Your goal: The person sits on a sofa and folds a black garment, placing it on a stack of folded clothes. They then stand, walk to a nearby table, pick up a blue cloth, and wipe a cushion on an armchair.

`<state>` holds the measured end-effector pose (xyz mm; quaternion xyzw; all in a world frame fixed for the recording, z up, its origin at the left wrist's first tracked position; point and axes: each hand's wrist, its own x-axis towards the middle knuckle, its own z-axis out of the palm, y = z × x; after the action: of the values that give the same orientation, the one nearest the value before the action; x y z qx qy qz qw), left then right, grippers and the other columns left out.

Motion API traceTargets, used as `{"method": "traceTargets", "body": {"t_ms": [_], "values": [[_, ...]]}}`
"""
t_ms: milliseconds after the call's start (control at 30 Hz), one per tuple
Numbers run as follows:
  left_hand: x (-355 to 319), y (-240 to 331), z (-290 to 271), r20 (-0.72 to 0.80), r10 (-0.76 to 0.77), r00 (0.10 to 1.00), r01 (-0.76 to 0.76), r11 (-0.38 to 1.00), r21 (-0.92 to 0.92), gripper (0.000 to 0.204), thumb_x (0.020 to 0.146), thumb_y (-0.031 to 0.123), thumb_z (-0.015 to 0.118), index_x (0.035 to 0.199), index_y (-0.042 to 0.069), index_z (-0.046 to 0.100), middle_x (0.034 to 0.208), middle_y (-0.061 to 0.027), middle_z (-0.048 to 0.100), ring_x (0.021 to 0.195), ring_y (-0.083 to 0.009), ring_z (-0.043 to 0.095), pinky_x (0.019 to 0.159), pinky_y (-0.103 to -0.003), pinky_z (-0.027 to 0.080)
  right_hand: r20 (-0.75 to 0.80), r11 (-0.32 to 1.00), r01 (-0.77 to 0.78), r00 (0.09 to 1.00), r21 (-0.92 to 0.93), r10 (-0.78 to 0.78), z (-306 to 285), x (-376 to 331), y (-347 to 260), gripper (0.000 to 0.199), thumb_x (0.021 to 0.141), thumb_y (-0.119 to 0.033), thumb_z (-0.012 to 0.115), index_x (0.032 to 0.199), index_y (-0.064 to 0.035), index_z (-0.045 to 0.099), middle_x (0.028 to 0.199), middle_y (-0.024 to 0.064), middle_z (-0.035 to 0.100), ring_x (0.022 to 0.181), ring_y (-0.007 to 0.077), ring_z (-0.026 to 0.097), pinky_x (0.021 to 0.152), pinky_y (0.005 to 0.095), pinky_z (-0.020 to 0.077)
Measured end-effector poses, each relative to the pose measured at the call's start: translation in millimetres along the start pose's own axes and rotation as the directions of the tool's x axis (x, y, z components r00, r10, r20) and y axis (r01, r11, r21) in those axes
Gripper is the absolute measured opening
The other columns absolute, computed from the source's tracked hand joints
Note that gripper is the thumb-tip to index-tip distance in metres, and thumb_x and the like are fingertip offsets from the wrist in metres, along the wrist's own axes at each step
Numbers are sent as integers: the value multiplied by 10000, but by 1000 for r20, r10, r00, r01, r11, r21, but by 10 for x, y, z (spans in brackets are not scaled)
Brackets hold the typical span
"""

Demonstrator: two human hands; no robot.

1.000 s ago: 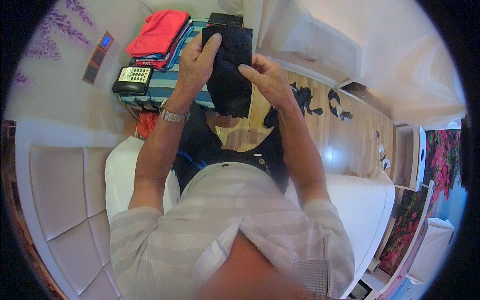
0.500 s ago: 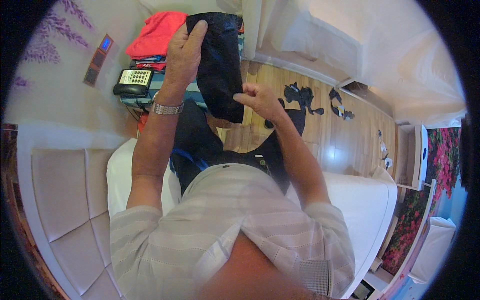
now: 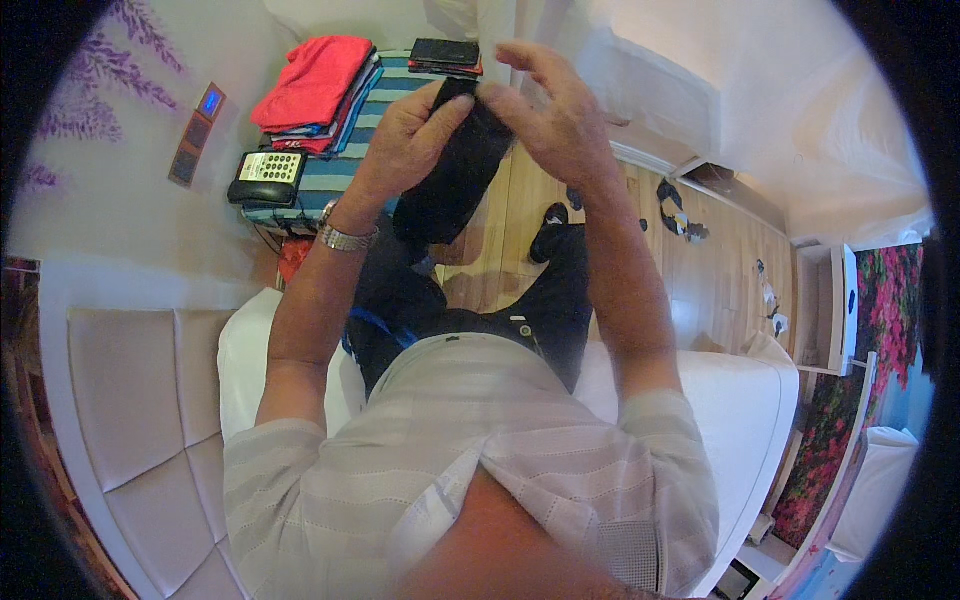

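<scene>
Where striped table [image 3: 300, 205] meets wall: remote [image 3: 265, 176] at near edge, folded clothes stack [image 3: 318, 85] behind, red on top. Left hand [image 3: 415, 135] clamped round dark folded cloth [image 3: 455, 165], held in air beyond table edge. Right hand [image 3: 550, 115] pinching cloth's top, outer fingers spread. Rightward: open wood floor [image 3: 720, 260].

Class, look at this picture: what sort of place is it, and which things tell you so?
Probably a bedroom: a white padded headboard, a white bed, and folded red clothes stacked on a striped side table.
</scene>
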<state>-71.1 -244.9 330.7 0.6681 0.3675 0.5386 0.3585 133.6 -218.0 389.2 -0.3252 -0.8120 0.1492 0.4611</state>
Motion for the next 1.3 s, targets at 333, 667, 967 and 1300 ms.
{"method": "traceTargets", "body": {"t_ms": [333,667,967,1300], "values": [[-66,60,-4,129,-243,962,254,964,-78,336,1061,312,604,1123,-2,707,961,2,697,877,-82,623,763,-256,515,206,973,230,952,11,-228,193,307,114,209,947,-270,667,1012,-85,737,959,132,737,911,344,711,815,428,564],[-507,-313,96,490,-307,816,417,899,-132,396,1047,354,620,1182,-9,706,1051,-67,725,938,-141,653,866,-323,551,310,957,241,933,-161,-183,-245,698,1,204,993,-263,668,1033,-79,746,886,117,744,768,253,706,716,352,559],[-1021,-1147,280,640,-531,556,541,816,207,406,1052,346,577,1257,7,668,1139,-89,729,1045,-141,658,946,-333,540,222,982,95,973,-165,-57,-840,1199,-321,220,978,-208,680,953,8,712,789,98,699,704,169,632,668,343,531],[-176,-455,-154,-38,-73,997,70,995,-65,461,991,248,689,1371,9,585,1245,-151,703,1139,-217,679,998,-351,530,366,959,265,906,-99,-213,-559,932,-240,188,993,-219,664,994,-44,735,849,96,737,732,232,678,701,347,549]]}}
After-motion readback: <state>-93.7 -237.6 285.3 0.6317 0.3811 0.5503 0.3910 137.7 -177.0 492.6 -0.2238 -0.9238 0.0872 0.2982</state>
